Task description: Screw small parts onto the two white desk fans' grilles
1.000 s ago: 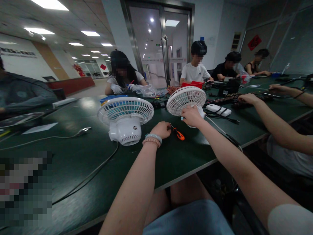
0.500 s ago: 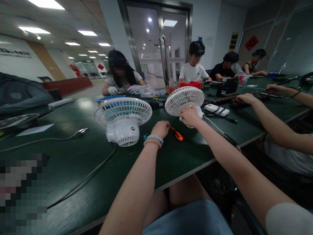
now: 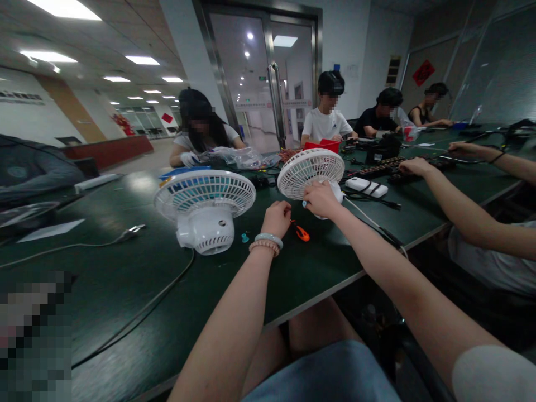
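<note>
My right hand [image 3: 320, 199] is wrapped round the back of a small white fan [image 3: 310, 170], whose round grille faces away and upward. At its fingers shows a small light-blue piece [image 3: 304, 204] that I cannot make out clearly. My left hand [image 3: 276, 218] is closed just left of that fan, its fingertips curled in; whether they hold anything is hidden. Right below them an orange-and-black screwdriver [image 3: 300, 231] lies on the green table. Left of my left wrist lies a small teal plastic piece [image 3: 245, 238]. A second white fan head [image 3: 207, 223] sits further left, grille up.
A cable with a plug [image 3: 133, 230] and a sheet of paper [image 3: 52, 230] lie at the left. Right of the held fan is a white power strip [image 3: 366, 187] with a black cord. Behind stand a red bin [image 3: 321, 146] and clear plastic bags [image 3: 247, 158]. Co-workers sit across and at right.
My left hand has shifted slightly right, and the teal piece beside its wrist now shows fully. My right hand keeps its hold on the fan. The view has turned a little.
</note>
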Tool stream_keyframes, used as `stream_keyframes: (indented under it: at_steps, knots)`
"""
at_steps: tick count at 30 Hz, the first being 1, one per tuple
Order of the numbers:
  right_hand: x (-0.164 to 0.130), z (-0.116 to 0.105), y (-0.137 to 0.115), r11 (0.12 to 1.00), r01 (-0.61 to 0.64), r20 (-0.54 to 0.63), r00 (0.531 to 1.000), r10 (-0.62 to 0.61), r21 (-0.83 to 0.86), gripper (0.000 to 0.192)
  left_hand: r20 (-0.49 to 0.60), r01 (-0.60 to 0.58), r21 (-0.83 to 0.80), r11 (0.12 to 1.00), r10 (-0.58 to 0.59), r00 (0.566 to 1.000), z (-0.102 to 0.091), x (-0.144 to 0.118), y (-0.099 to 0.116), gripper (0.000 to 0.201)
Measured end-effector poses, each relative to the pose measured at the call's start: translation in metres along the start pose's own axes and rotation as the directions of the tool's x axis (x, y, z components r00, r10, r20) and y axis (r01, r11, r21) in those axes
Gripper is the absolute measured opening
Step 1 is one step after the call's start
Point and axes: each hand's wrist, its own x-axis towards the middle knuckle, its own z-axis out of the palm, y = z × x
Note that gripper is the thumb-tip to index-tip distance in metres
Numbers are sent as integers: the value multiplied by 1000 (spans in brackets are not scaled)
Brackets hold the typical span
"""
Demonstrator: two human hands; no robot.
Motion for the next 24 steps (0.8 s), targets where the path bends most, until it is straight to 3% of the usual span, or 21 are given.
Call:
stream_keyframes:
  at_steps: [7, 12, 18, 24]
  knots:
    - [0, 0, 0, 1000, -7, -10, 1000, 7, 13, 21, -43, 4, -63, 998, -7, 999, 5, 1, 3, 20]
    - [0, 1, 1, 1000, -7, -21, 1000, 8, 16, 22, -16, -17, -103, 995, 15, 1000, 11, 4, 12, 21]
    - [0, -1, 0, 1000, -7, -1, 1000, 7, 3, 22, 7, 50, -152, 987, -49, 999, 20, 8, 18, 15]
    - [0, -4, -1, 1000, -17, 18, 1000, 17, -2, 23, -20, -45, -61, 997, 44, 999, 17, 9, 24, 12]
